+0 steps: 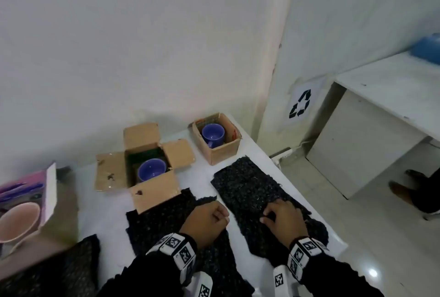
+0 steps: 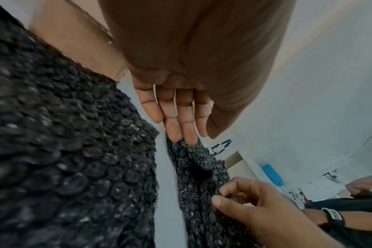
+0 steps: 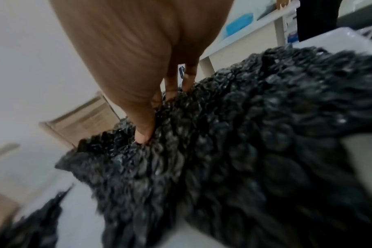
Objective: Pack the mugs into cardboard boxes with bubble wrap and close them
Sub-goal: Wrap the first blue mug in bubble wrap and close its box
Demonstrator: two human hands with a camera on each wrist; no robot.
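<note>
Two open cardboard boxes stand at the back of the white table (image 1: 104, 220). The left box (image 1: 152, 195) has its flaps spread and holds a blue mug (image 1: 152, 170). The right box (image 1: 222, 153) holds another blue mug (image 1: 213, 133). Two black bubble wrap sheets lie in front of them. My right hand (image 1: 281, 219) pinches the right sheet (image 1: 247, 189) between thumb and fingers, bunching it (image 3: 244, 134). My left hand (image 1: 209, 219) hovers over the middle sheet (image 1: 157, 225), its fingers (image 2: 181, 130) straight and just touching the right sheet's edge, holding nothing.
A pink mug (image 1: 19, 222) sits at the far left beside a white and purple carton (image 1: 47, 192). A third black sheet (image 1: 59, 268) lies at the near left. The table's right edge (image 1: 333, 237) drops to the floor. Another white table (image 1: 392, 87) and a person's feet (image 1: 416, 192) are at right.
</note>
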